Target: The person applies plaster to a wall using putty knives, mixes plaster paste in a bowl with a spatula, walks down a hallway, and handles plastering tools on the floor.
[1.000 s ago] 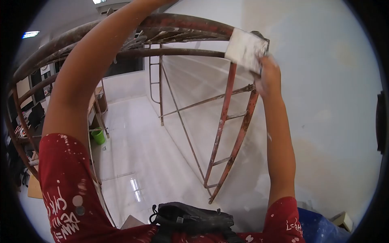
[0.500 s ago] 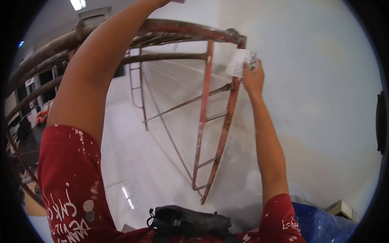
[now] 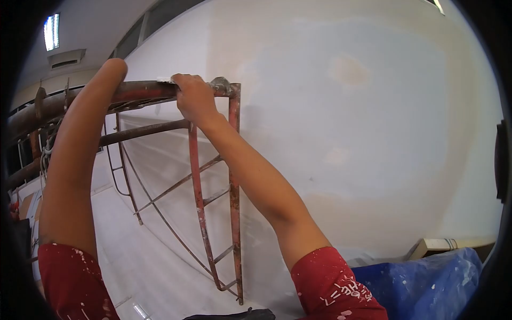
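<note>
My right hand is closed at the red, paint-worn top rail of a metal scaffold, close to its corner joint. A thin white edge of a sheet shows beside the fingertips; the rest is hidden by the hand and rail. My left arm reaches up across the rail at the left, and its far end shows no hand. Behind the scaffold's right post is a pale wall with grey and beige patches.
Blue plastic sheeting lies at the lower right, with a beige box-like object behind it. Crossing braces and a ladder-like frame stand beyond the rail. A ceiling light is at the upper left.
The view has shifted up and right. My right hand, with the white sheet, has moved from beside the post onto the top rail. My left hand's visible edge has left the view.
</note>
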`<state>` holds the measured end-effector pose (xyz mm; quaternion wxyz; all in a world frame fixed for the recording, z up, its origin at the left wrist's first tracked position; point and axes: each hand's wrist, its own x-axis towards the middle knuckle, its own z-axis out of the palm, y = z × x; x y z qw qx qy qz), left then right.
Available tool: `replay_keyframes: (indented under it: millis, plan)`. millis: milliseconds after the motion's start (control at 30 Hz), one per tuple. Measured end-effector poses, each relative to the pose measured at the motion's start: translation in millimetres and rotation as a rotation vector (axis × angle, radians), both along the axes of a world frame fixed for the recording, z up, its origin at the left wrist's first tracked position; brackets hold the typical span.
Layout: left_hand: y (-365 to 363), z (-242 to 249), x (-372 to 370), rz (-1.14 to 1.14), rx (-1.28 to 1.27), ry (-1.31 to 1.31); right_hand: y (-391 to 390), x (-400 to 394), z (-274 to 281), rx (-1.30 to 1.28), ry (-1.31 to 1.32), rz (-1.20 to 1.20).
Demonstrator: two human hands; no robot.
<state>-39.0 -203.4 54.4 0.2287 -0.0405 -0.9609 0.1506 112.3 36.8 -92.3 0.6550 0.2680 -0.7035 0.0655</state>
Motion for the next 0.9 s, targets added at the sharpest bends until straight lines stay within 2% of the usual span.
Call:
replay_keyframes:
  millis: [33, 133, 233, 367, 533, 600, 700, 767, 833, 900]
  plan:
    - [-0.2, -2.9, -1.9, 0.003, -0.007, 0.001, -1.6, 0.4, -2.2, 0.016, -0.056, -0.008]
    - [-4.4, -4.6, -5.2, 0.018, -0.019, 0.011, 1.9, -15.2, -11.3, 0.031, 0.083, 0.106]
    - [-5.4, -3.1, -11.3, 0.031, -0.028, 0.029, 8.7, -20.1, -15.4, 0.073, 0.142, 0.106]
    - [-9.8, -5.9, -13.1, 0.026, -0.016, 0.045, 6.8, -3.2, -2.3, 0.072, -0.152, -0.028]
    - [-14.4, -14.3, -9.6, -0.037, 0.005, 0.129, 2.7, -2.1, -7.3, 0.026, -0.109, 0.004]
    - [-6.6, -14.3, 8.0, -0.189, 0.08, 0.314, 4.5, -9.2, -5.4, 0.019, -0.103, 0.02]
    - [9.5, -29.9, 85.3, -0.658, 0.322, 0.71, 1.6, 5.4, -0.1, 0.019, -0.208, -0.055]
    - [16.1, -57.1, 141.3, -0.908, 0.445, 0.972, 3.8, 11.6, 9.1, 0.019, -0.259, -0.083]
    - [10.9, -96.6, 190.3, -1.095, 0.58, 1.021, 0.9, 16.9, 15.8, 0.035, -0.326, -0.131]
    - [-5.7, -145.0, 220.6, -1.091, 0.662, 0.954, -3.7, 22.7, 34.5, 0.072, -0.398, -0.202]
